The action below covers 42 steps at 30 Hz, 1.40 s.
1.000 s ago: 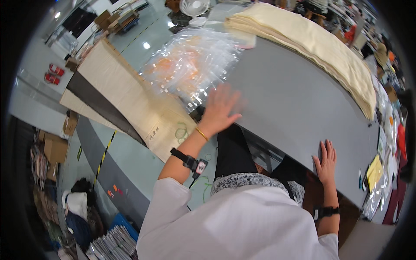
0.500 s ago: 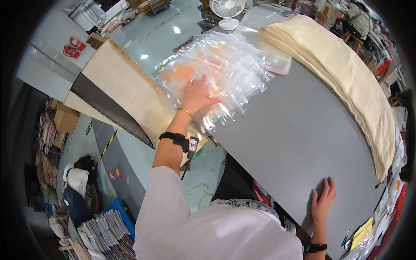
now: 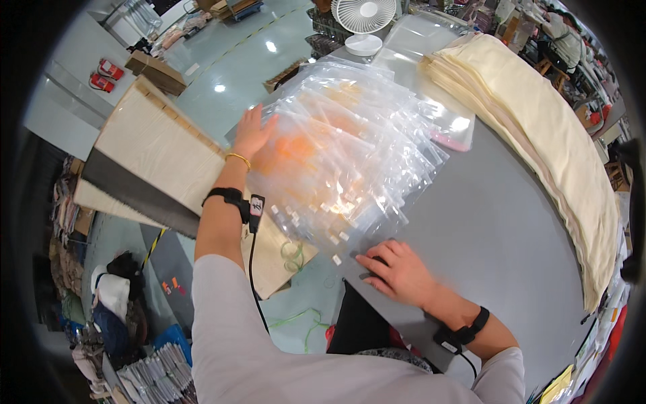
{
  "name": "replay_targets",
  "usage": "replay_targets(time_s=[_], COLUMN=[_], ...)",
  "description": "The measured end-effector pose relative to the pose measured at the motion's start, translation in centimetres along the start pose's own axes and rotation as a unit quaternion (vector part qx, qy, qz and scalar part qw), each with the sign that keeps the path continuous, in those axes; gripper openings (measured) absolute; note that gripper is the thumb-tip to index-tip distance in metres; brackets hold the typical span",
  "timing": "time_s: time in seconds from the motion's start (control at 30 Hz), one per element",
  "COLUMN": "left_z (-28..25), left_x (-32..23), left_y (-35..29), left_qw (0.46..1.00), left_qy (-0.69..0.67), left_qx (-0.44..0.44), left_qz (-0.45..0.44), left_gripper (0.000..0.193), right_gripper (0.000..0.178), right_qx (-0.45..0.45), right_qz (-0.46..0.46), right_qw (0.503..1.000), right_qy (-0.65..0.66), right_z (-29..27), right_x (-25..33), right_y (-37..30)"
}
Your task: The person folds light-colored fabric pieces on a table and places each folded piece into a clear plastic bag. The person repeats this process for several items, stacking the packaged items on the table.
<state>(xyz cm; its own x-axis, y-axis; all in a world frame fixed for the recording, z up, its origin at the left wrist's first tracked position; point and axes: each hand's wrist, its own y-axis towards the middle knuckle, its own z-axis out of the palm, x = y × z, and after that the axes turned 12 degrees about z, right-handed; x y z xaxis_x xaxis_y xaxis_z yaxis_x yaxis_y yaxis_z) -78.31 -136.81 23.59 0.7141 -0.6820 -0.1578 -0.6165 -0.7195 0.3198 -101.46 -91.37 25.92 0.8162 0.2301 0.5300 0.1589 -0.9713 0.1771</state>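
A spread pile of clear plastic zip bags (image 3: 377, 145), with orange patches showing through, lies over the far left part of the grey table (image 3: 498, 229). My left hand (image 3: 253, 132) is at the left edge of the pile, fingers stretched out and touching the plastic. Close to the bags' near corner, my right hand (image 3: 402, 275) rests on the table top with its fingers apart and slightly bent. Neither hand grips anything that I can see. Small white sliders (image 3: 336, 260) show along the bags' near edge.
A thick folded stack of cream fabric (image 3: 538, 128) runs along the table's far right side. A white fan (image 3: 364, 15) stands at the back, near a clear plastic sheet (image 3: 431, 50). Left of the table are fabric-covered boards (image 3: 161, 135). A person (image 3: 564, 40) sits far off.
My left hand has moved left to the edge of the bags. My right hand has travelled from the near right of the table up and left to the bags' near corner.
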Motion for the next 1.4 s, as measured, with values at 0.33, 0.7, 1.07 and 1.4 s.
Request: replay_targets(time_s=[0.33,0.7,1.07,1.4], left_z=[1.5,-5.9,-30.7,-28.2], left_x=[-1.7,-9.0,-50.0,-62.5], left_y=[3.2,0.5,-19.1,-16.8], left_qw=[0.987,0.975,0.575,0.522], left_qy=[-0.034,-0.189,-0.364,-0.405], left_qx=[0.114,-0.117,0.188,0.240], left_qz=[-0.108,0.009,0.708,0.711], left_gripper=[0.090,0.059,0.051,0.038], right_gripper=[0.044,0.031,0.024,0.030], right_qx=[0.004,-0.095,-0.255,-0.491], right_qz=[0.038,0.065,0.593,0.631], right_qw=[0.999,0.988,0.759,0.586], right_qy=[-0.001,-0.106,-0.088,-0.133], right_z=[1.1,-2.4,-14.7,-29.6], right_x=[-2.3,-1.4,-10.9,-22.2], right_y=[7.0,-6.4,-46.1,-56.9])
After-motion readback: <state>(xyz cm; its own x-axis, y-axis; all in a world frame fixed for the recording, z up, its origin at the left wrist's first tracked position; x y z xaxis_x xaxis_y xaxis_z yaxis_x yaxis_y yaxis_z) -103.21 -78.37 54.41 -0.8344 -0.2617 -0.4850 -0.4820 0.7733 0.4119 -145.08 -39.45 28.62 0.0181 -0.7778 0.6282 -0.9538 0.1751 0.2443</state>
